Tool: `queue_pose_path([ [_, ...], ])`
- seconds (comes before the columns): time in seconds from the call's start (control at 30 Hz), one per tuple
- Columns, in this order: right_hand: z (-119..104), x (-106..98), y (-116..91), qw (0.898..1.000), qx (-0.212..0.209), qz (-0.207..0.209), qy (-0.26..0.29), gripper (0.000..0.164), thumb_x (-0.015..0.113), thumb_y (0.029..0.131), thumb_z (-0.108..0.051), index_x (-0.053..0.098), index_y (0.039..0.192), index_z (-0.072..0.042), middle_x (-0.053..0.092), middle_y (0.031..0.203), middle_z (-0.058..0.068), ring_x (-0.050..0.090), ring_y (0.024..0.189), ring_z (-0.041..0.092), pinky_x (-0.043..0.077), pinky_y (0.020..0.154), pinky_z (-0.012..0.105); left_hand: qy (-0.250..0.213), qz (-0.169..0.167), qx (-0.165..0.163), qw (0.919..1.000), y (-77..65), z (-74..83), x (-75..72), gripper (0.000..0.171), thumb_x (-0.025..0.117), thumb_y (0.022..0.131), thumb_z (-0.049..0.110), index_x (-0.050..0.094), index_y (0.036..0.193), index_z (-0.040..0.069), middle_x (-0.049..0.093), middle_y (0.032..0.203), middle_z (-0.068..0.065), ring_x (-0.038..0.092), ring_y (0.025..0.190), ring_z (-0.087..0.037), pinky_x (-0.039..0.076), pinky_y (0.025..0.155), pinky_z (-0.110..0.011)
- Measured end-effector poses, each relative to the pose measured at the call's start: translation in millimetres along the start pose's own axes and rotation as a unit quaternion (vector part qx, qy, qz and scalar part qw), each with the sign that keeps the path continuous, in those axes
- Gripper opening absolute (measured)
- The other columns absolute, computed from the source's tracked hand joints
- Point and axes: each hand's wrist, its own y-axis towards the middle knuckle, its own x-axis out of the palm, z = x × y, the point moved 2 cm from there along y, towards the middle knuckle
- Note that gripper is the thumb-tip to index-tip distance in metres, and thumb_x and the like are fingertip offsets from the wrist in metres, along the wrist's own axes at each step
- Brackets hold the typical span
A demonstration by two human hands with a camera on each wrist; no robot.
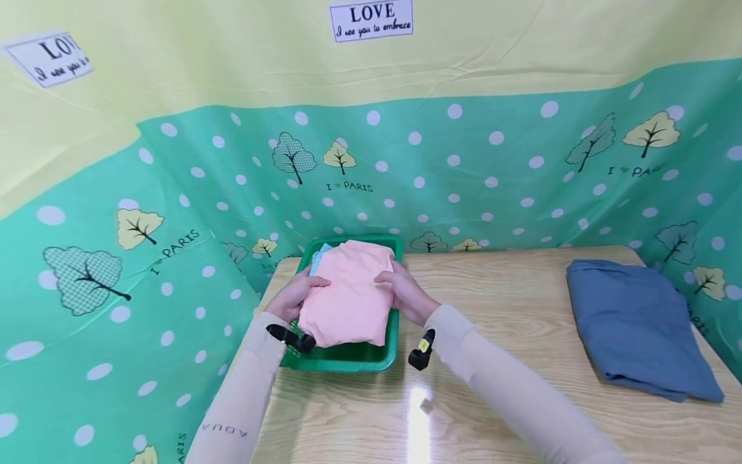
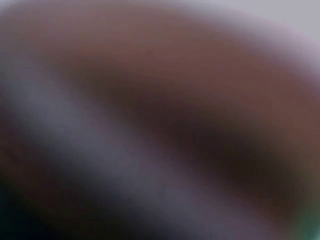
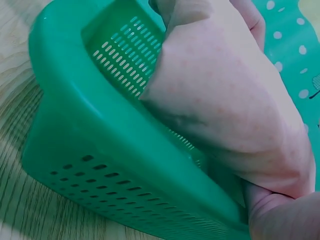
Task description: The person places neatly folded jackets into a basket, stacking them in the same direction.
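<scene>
A folded pink cloth [image 1: 350, 293] is held between both hands over a green plastic basket [image 1: 353, 367]. On its left edge the left hand [image 1: 295, 293] grips it, thumb on top. From the other side the right hand [image 1: 408, 291] grips it, also with the thumb on top. In the right wrist view the pink cloth [image 3: 225, 95] slants above the basket's rim [image 3: 110, 115], and the right hand [image 3: 280, 212] shows at the lower right. A bit of light blue cloth [image 1: 317, 259] peeks out at the back left. Everything in the left wrist view is blurred.
A folded dark blue cloth [image 1: 640, 328] lies at the right of the wooden table [image 1: 481, 309]. Behind and to the left hangs a green and yellow printed curtain [image 1: 452, 167]. The basket stands near the table's left and back edges.
</scene>
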Motion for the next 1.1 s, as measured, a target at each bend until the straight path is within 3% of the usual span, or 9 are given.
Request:
queue_pose_path([
  [0.27,1,2,7,1.000,0.012,0.005,-0.006,0.085,0.053,0.095,-0.015,0.007,0.165,-0.027,0.043,0.151,0.010,0.059,0.108,0.022,0.056,0.083,0.032,0.007,0.008,-0.021,0.9997,6.4,-1.5,-3.8,0.089,0.056,0.100,0.010,-0.005,0.165,0.016,0.006,0.172,-0.011,0.020,0.153,-0.029,0.020,0.129,-0.046],
  [0.47,3,7,13,0.999,0.031,0.022,-0.011,0.096,0.056,0.094,-0.017,-0.007,0.166,-0.024,0.024,0.165,0.013,0.060,0.098,0.019,0.056,0.077,0.029,0.019,0.021,-0.045,0.9986,12.3,-3.0,-8.7,0.093,0.056,0.100,0.012,-0.012,0.164,0.013,0.004,0.172,-0.014,0.025,0.151,-0.030,0.024,0.128,-0.045],
  [0.8,3,11,18,0.995,0.049,0.067,-0.050,0.096,0.059,0.091,-0.018,-0.001,0.166,-0.019,0.018,0.168,0.013,0.053,0.108,0.023,0.050,0.083,0.030,0.023,0.027,-0.057,0.9977,21.0,-7.3,-12.4,0.087,0.052,0.102,0.010,-0.007,0.165,0.013,0.015,0.168,-0.016,0.033,0.145,-0.029,0.028,0.126,-0.045],
  [0.9,3,13,19,0.993,0.050,0.078,-0.076,0.091,0.058,0.091,-0.017,0.006,0.166,-0.016,0.028,0.162,0.015,0.055,0.095,0.021,0.049,0.074,0.029,0.022,0.032,-0.062,0.9974,24.9,-9.9,-13.7,0.087,0.052,0.101,0.009,-0.007,0.165,0.015,0.014,0.169,-0.017,0.032,0.145,-0.030,0.029,0.126,-0.045],
  [1.0,3,17,18,0.991,0.046,0.077,-0.096,0.084,0.057,0.092,-0.014,0.014,0.164,-0.014,0.044,0.145,0.015,0.055,0.075,0.017,0.046,0.061,0.027,0.027,0.036,-0.067,0.9968,26.7,-12.1,-15.2,0.086,0.051,0.101,0.007,-0.006,0.165,0.015,0.013,0.169,-0.017,0.032,0.147,-0.032,0.030,0.125,-0.046],
  [1.1,3,20,16,0.990,0.043,0.075,-0.112,0.080,0.057,0.090,-0.011,0.020,0.161,-0.011,0.049,0.127,0.011,0.053,0.068,0.015,0.046,0.055,0.026,0.036,0.042,-0.075,0.9957,26.5,-13.9,-17.0,0.087,0.051,0.101,0.005,-0.007,0.165,0.015,0.009,0.170,-0.018,0.031,0.148,-0.034,0.030,0.125,-0.047],
])
